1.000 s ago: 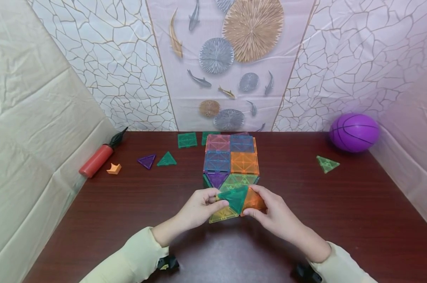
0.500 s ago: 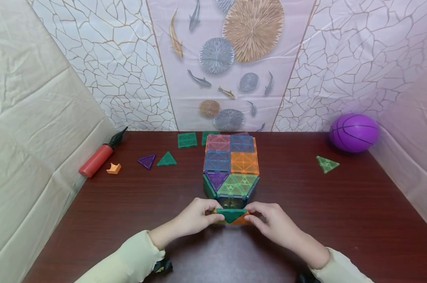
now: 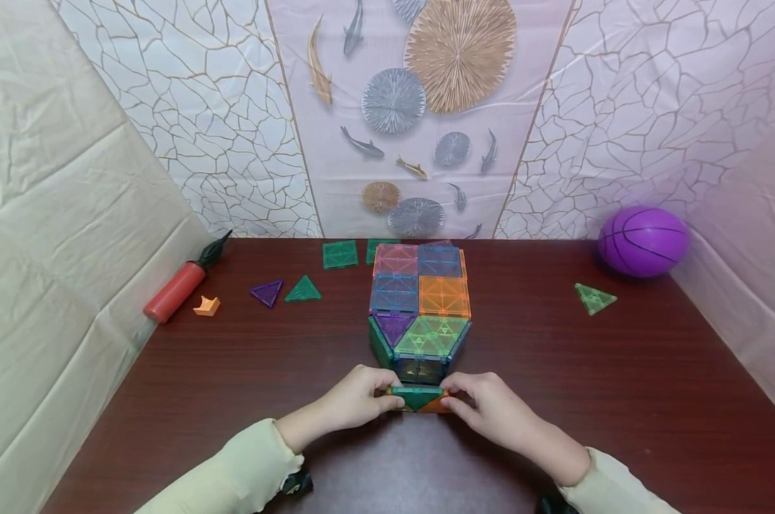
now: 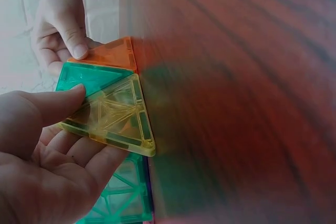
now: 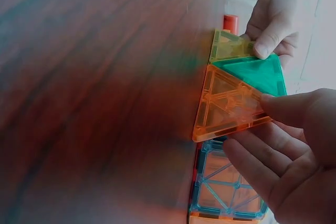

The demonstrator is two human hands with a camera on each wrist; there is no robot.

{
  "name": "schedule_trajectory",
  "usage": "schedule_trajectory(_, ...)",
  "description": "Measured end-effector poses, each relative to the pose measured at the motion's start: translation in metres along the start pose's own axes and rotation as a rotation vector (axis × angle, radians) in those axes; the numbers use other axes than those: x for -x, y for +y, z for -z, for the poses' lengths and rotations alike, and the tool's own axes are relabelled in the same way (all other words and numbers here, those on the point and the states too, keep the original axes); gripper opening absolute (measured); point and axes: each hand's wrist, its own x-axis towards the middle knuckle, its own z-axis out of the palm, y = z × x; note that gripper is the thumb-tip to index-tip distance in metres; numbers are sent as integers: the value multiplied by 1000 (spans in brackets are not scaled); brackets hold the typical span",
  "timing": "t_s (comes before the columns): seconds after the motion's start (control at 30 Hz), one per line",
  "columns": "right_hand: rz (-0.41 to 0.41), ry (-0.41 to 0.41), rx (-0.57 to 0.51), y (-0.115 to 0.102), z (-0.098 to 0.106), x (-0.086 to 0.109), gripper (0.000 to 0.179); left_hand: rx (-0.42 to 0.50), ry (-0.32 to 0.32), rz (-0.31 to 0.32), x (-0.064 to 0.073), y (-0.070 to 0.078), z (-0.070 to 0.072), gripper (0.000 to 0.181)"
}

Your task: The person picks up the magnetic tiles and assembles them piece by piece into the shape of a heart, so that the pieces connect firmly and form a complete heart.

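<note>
Three translucent magnetic tiles stand joined edge to edge in a row: a yellow triangle (image 4: 115, 111), a green triangle (image 3: 417, 398) and an orange triangle (image 5: 228, 103). My left hand (image 3: 360, 398) pinches the row at its yellow end, the thumb lying over the green tile's edge. At the orange end my right hand (image 3: 490, 410) pinches between thumb and fingers. The row is upright, seen nearly edge-on in the head view, its lower edge at the tabletop. Just beyond it stands a box of coloured magnetic tiles (image 3: 444, 296) with a pointed front; a narrow gap shows between them.
Left on the dark table (image 3: 265, 378) lie a purple triangle (image 3: 267, 293), a green triangle (image 3: 304, 288), an orange crown-like piece (image 3: 207, 307) and a red hand pump (image 3: 175, 291). Green squares (image 3: 340, 255) lie behind. On the right are a light-green triangle (image 3: 594, 298) and a purple ball (image 3: 643, 241).
Both hands have brought the joined triangles toward the person and down, away from the box front. The row has turned from tilted to upright. The box has stayed put.
</note>
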Motion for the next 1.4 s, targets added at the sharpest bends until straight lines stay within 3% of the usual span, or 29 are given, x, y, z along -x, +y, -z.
schedule_trajectory(0.2,-20,-17,1,0,1,0,11,22,-18,24,0,0,1,2)
schedule_trajectory(0.57,-84,-79,-27,2,11,2,16,39,-39,74,5,2,13,19)
schedule_trajectory(0.87,-57,-104,11,15,38,8,30,46,-32,96,14,-5,37,25)
schedule_trajectory(0.97,-27,-54,96,24,55,9,31,0,22,83,16,-11,54,28)
schedule_trajectory(1.07,-32,38,177,39,75,9,31,-63,137,103,14,-23,75,30)
schedule_trajectory(1.27,-122,190,261,84,114,10,40,-64,403,241,5,-57,119,43)
schedule_trajectory(1.4,-223,253,259,114,133,15,46,-45,481,332,-3,-80,141,57)
